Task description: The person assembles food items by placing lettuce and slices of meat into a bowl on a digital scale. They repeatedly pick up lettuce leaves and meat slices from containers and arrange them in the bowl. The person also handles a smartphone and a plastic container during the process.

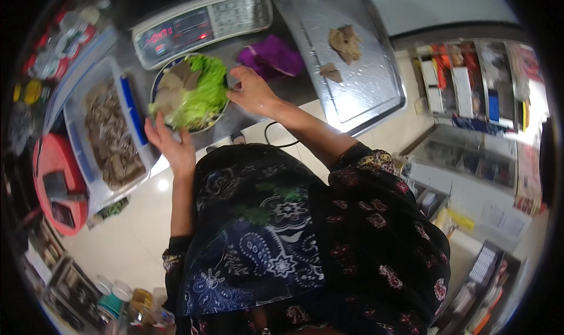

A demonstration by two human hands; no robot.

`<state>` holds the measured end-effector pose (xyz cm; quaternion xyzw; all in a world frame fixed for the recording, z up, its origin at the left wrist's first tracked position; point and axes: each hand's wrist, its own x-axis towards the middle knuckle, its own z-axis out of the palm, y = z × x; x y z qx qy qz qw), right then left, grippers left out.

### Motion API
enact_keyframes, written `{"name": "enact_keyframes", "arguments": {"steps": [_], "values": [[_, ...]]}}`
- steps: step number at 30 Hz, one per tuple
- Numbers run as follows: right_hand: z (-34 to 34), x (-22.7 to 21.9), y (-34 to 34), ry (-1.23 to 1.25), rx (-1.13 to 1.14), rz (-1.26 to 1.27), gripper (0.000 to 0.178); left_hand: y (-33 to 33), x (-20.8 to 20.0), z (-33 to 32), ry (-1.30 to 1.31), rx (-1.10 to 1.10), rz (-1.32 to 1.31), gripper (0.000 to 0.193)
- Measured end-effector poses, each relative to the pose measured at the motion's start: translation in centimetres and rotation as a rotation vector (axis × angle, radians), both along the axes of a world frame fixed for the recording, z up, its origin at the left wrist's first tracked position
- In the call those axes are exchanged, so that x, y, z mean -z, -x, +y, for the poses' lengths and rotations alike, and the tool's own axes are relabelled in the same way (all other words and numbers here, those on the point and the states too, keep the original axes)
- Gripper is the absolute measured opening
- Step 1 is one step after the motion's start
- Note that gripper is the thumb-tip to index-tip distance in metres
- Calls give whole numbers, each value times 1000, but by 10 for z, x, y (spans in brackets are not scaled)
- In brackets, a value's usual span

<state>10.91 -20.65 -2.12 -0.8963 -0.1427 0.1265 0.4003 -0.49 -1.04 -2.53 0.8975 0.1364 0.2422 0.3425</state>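
Leafy green lettuce (205, 88) and thin greyish-brown slices (170, 91), like sliced meat, lie on a round dark-rimmed plate (154, 93) on the counter. At the plate's near left edge is my left hand (173, 147), its fingers spread against the rim and nothing seen in them. My right hand (254, 92) is at the right edge beside the lettuce, fingers curved, with a gap showing between thumb and forefinger. Whether its fingertips touch the rim is hard to see. A crumpled purple cloth (271, 56) lies just beyond my right hand.
Behind the plate stands a digital scale (202, 25). A metal tray (305, 38) with a few brown slices (345, 43) is at right. At left are a clear tub (111, 135) of brown pieces and a red stool (59, 182). Shelves (464, 88) stand at far right.
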Motion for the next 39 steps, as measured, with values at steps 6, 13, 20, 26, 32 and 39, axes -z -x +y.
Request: {"name": "enact_keyframes", "arguments": {"steps": [6, 13, 20, 26, 32, 39], "values": [[-102, -65, -17, -4, 162, -311, 15, 16, -5, -1, -349, 285, 156, 48], [-199, -87, -50, 456, 333, -520, 19, 11, -8, -2, -460, 316, 249, 48], [-226, -71, -81, 512, 229, -368, 18, 14, -12, -3, -492, 267, 339, 47], [-237, -77, -88, -124, 459, -19, 15, 19, -12, -2, -376, 258, 242, 49], [-221, -110, -85, -597, 541, 88, 10, 20, -23, -1, -198, 201, 176, 48], [-165, -139, -83, -847, 333, 195, 10, 18, -45, -5, 153, 177, 96, 35]]}}
